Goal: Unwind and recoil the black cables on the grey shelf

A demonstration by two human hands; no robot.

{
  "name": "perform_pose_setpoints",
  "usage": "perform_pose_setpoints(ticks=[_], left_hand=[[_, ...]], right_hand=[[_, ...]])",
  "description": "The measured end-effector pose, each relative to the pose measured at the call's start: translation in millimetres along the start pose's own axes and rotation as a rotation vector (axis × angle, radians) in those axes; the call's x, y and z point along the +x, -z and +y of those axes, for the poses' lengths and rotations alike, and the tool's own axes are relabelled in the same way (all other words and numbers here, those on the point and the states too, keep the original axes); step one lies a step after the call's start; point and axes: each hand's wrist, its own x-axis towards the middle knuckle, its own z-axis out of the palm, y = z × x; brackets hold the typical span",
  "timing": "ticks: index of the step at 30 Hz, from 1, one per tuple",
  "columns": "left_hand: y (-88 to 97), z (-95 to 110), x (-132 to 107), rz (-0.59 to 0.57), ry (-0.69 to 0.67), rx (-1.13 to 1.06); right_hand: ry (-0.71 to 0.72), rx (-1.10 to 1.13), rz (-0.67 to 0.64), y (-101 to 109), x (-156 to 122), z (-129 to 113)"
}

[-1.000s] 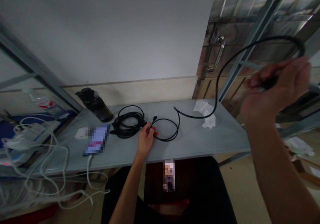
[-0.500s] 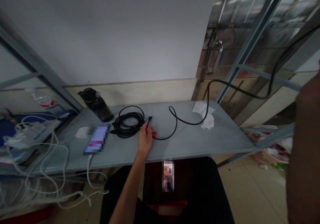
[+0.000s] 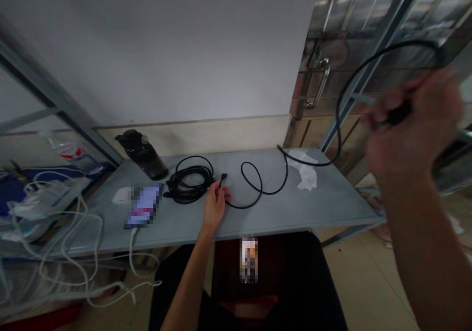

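My left hand rests on the grey table and pinches a black cable near its plug end. The cable loops across the table top, rises off its right side and arcs up to my right hand. That hand is raised at the right, blurred, and closed round the cable's far end. A coiled bundle of black cable lies just left of my left hand.
A phone lies on the table's left part, with a black bottle on its side behind it. Crumpled white paper sits at the right rear. White cables hang at the left. A metal door with a handle stands at the right.
My right hand, out of view half a second ago, has come back into view holding the cable end high. The cable on the table has shifted into a new loop. My left hand stayed put.
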Motion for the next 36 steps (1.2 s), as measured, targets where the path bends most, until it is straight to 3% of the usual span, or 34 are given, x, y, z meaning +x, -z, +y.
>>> perform_pose_setpoints(ticks=[3,6,10,16,20,23,30,36], left_hand=[[1.3,3,-1,-0.003,0.007,0.005],[2.8,2,0,-0.004,-0.008,0.036],[4.6,0,1,0.001,0.006,0.043],[6.2,10,-1,0.044,0.041,-0.009],[3.7,23,-3,0.022,0.111,-0.089],[2.5,27,-3,-0.009,0.077,-0.052],[6.4,21,-2,-0.042,0.03,-0.025],[5.7,28,-6,-0.004,-0.033,0.002]], right_hand=[[-0.078,-0.079,-0.193,-48,-51,20],[-0.176,-0.319,-0.513,-70,-98,40],[-0.134,-0.418,-0.904,-77,-148,71],[-0.004,-0.641,-1.284,-77,-212,118],[0.061,-0.745,-1.376,-77,-238,137],[0.102,-0.802,-1.387,-81,-245,144],[0.2,-0.889,-1.363,-95,-247,139],[0.14,-0.926,-1.293,-110,-262,140]])
